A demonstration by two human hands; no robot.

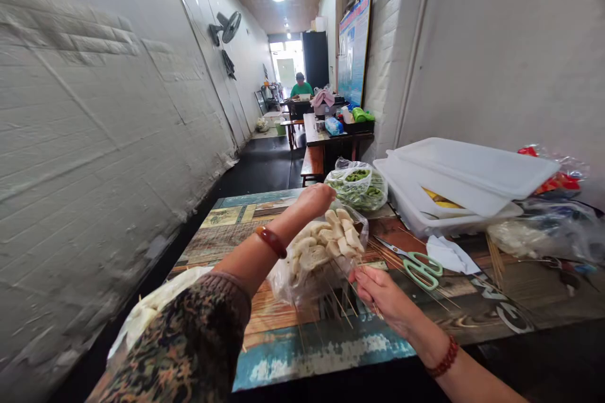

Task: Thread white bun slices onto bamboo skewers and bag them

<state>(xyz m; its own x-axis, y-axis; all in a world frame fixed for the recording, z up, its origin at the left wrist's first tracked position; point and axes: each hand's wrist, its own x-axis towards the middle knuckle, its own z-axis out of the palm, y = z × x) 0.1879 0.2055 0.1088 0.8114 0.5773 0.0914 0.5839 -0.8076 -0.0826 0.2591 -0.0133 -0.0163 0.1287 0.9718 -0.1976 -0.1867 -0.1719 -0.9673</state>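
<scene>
A clear plastic bag (278, 286) lies on the table, filled with pale, thick slices of food (314, 255) threaded on thin skewers; their kind is unclear. My left hand (316, 199) reaches over to the bag's far side, fingers closed at what looks like its raised edge; the fingertips are partly hidden. At the near right of the bag, my right hand (371, 288) pinches a bamboo skewer (377, 310). Several bare skewer ends stick out of the bag towards me. Green-handled scissors (420, 269) lie right of my right hand, over loose skewers.
Behind the bag stands another bag with green vegetables (357, 189). White plastic trays (467, 170) are stacked at the right, beside a crumpled white paper (451, 255). Another pale bag (151, 302) lies at the left edge. Far back, a person in green (301, 88) sits at a table.
</scene>
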